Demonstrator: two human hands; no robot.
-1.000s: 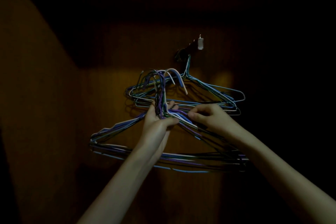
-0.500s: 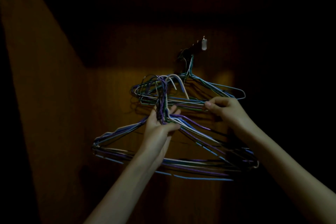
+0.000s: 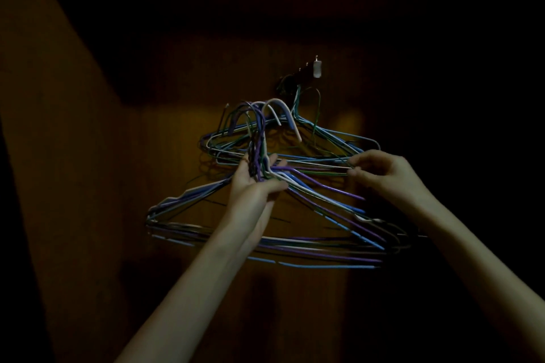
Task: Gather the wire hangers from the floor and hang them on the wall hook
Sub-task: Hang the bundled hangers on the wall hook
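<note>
viewing from the head camera, the only view: both arms are raised toward a dim wooden wall (image 3: 295, 132) in poor light.

left hand (image 3: 259, 183): palm turned toward the camera, fingers and thumb curled round the twisted necks of a held bundle of wire hangers (image 3: 265, 247). the bundle's hooks (image 3: 259, 115) rise just above the fingertips, purple, blue and white, and are not on the wall hook. the bundle's shoulders spread out below the hand to both sides, and its bottom bars pass behind the left forearm and run across toward the right forearm.

right hand (image 3: 383, 174): fingers bent, thumb and forefinger closed in a pinch at the right side of the wire cluster, where thin horizontal bars run. whether the pinched wire belongs to the held bundle or to the hung group cannot be told; the strands overlap there.

hung hangers (image 3: 333, 138): a second group of blue and green wire hangers hangs from the wall hook (image 3: 306, 75), above and behind both hands. their lower bars pass just behind the left fingertips and reach the right fingertips.

wall hook: dark bracket with a pale tip, above and between the two hands, nearer the right hand's side. the held bundle's hooks sit below it and to its left, close but apart.

remaining surroundings: too dark to make out.
</note>
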